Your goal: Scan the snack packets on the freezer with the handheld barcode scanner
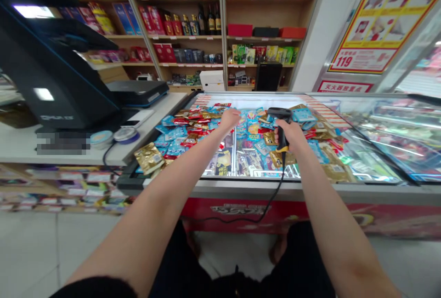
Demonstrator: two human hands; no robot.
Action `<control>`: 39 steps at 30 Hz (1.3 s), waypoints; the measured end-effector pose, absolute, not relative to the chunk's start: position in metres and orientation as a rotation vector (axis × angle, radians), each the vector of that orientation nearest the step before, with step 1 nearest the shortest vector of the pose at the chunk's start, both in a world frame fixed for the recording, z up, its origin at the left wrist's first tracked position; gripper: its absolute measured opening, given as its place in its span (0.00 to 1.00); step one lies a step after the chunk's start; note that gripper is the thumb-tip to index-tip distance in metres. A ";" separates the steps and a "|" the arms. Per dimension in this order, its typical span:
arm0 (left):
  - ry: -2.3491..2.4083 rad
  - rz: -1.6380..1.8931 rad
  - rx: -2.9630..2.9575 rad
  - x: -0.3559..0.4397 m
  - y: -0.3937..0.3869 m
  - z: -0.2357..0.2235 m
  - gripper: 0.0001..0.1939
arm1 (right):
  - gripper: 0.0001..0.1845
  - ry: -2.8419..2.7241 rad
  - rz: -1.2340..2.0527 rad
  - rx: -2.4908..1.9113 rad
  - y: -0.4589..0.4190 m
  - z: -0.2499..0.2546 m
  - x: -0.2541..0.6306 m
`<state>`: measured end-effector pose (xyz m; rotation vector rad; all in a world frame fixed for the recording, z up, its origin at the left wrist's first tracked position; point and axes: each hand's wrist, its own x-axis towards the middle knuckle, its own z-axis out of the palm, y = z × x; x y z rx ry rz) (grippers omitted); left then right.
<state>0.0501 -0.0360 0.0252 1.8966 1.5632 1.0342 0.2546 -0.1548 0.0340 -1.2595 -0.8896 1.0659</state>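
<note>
With the hands apart, reaching out with both over a low glass-topped chest freezer with a red front panel (203, 208). Gripping in the right hand (292, 134) a black handheld scanner with a yellow-orange accent near the handle's base (279, 113), fingers closed around the handle, with the head of the scanner above the packets. Reaching with the left hand (231, 117) to the far middle of the spread, fingers bent close to the packets; impossible to tell from here whether pinching one or only hovering.

Spread across the glass on both sides of the left hand, many small blue, red and gold foil packets (177, 133), overlapping in loose heaps. Near the left front corner, a larger gold foil packet with a printed code (149, 158). Hanging from the scanner's handle, a thin black cable (283, 169), drooping past the freezer's front edge. To the left, on a pale flat surface (20, 146), a large black checkout machine (69, 82).

Seemingly in the midst of working over the packets, scanner at the ready. From this pose, any shift of the scanner would call for a secure grip, enough cable slack and some clearance above the loose heaps.
</note>
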 end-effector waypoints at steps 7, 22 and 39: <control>1.917 0.975 1.940 -0.053 -0.049 0.028 0.19 | 0.09 -0.998 1.130 -1.253 -0.149 0.030 0.180; 2.263 0.464 2.053 -0.160 -0.036 0.019 0.49 | 0.11 -1.105 1.219 -1.237 -0.152 0.014 0.125; 2.143 0.314 2.271 -0.127 -0.057 0.010 0.34 | 0.09 -1.149 1.205 -1.279 -0.150 0.020 0.125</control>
